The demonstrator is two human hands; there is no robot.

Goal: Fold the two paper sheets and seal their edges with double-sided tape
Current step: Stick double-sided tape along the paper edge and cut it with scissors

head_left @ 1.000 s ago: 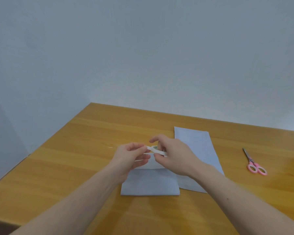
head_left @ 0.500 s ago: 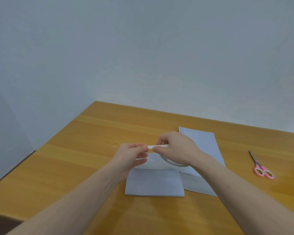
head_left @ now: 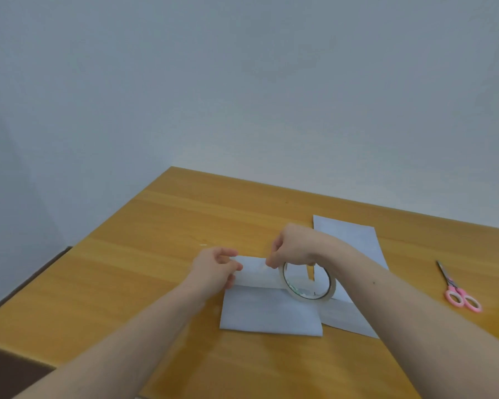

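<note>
A folded white paper sheet (head_left: 270, 312) lies on the wooden table (head_left: 156, 254) in front of me, its upper flap lifted. A second white sheet (head_left: 355, 240) lies flat behind and to the right, partly under my right arm. My right hand (head_left: 296, 246) grips a roll of double-sided tape (head_left: 307, 285), which hangs below it over the flap. My left hand (head_left: 216, 266) pinches the flap's left end, where the tape's free end seems to sit. The strip between the hands is hard to make out against the paper.
Pink-handled scissors (head_left: 458, 292) lie on the table at the right. A pale wall rises right behind the table's far edge. The table's left edge drops off beside a dark surface (head_left: 9, 367).
Both hands have dropped from above the paper down to the flap's top edge. The tape roll now hangs in plain sight under my right hand. The hands are farther apart.
</note>
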